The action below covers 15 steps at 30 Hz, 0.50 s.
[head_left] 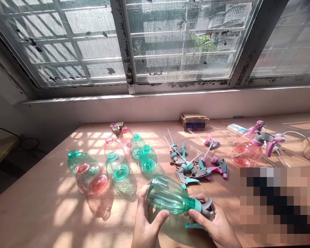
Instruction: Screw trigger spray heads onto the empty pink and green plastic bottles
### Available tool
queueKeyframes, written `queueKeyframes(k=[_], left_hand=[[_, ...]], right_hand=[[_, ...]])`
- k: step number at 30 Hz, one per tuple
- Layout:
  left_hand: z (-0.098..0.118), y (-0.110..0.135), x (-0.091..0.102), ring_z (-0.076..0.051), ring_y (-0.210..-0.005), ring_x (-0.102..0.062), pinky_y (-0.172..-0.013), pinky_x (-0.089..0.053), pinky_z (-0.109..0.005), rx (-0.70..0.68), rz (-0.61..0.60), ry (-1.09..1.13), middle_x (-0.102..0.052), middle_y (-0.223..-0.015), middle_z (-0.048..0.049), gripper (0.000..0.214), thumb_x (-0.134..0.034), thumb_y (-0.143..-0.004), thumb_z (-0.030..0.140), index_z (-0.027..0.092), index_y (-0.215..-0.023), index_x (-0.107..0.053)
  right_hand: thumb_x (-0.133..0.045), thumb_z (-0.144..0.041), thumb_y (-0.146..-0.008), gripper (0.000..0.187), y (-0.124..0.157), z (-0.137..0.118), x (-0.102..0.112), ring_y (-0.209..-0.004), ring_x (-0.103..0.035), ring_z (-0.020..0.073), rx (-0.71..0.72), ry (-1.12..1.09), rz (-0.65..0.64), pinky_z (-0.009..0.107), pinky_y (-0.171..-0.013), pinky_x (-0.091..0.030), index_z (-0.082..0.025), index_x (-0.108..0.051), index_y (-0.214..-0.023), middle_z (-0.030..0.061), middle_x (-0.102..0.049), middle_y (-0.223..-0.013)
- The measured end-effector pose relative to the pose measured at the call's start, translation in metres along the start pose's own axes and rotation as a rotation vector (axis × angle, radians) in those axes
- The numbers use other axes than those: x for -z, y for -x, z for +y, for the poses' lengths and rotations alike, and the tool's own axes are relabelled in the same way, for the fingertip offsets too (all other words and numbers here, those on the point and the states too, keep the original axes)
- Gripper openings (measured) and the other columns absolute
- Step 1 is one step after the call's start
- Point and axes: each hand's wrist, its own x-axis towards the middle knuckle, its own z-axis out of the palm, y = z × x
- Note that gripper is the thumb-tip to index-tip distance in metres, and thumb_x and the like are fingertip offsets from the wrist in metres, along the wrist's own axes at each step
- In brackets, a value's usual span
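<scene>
A clear green spray bottle (167, 194) lies sideways between my hands above the front of the table. My left hand (148, 218) is wrapped round its base end, thumb on the near side. At the neck, my right hand (213, 220) grips the grey and teal spray head (197, 205), which sits on the bottle's mouth; whether it is fully tightened I cannot tell. Beyond my hands lies a pile of loose spray heads (188, 167) in grey, teal and pink, with straws. Several open green bottles (120, 170) and pink bottles (93, 181) stand or lean at the left.
Pink bottles with spray heads (246, 153) stand at the right, near a white power strip (237, 129) and cables. A cardboard box (194, 122) and small square items (116, 128) sit along the back, below the window. A blurred patch covers the right front.
</scene>
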Motion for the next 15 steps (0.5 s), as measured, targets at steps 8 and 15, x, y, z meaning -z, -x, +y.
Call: queueKeyframes(k=[8,15], left_hand=[[0.007,-0.003,-0.005,-0.035,-0.138,-0.063,-0.120,-0.048,-0.044,0.012,-0.001,0.005,-0.063,-0.153,-0.0089,0.063,-0.095,-0.073,0.038,0.030,-0.131,-0.071],[0.008,0.002,-0.004,-0.039,-0.136,-0.063,-0.118,-0.049,-0.050,-0.005,-0.021,0.011,-0.070,-0.141,-0.0126,0.073,-0.094,-0.073,0.048,0.027,-0.135,-0.063]], right_hand=[[-0.093,-0.049,-0.079,0.038,-0.005,0.004,0.008,-0.062,-0.073,0.0243,-0.015,-0.043,-0.013,0.038,-0.065,-0.065,-0.020,-0.076,-0.097,0.0023,-0.077,-0.069],[-0.098,-0.052,-0.071,0.043,0.003,-0.006,-0.008,-0.059,-0.072,0.0206,0.016,-0.033,0.062,0.032,-0.060,-0.062,-0.019,-0.078,-0.091,-0.0001,-0.076,-0.069]])
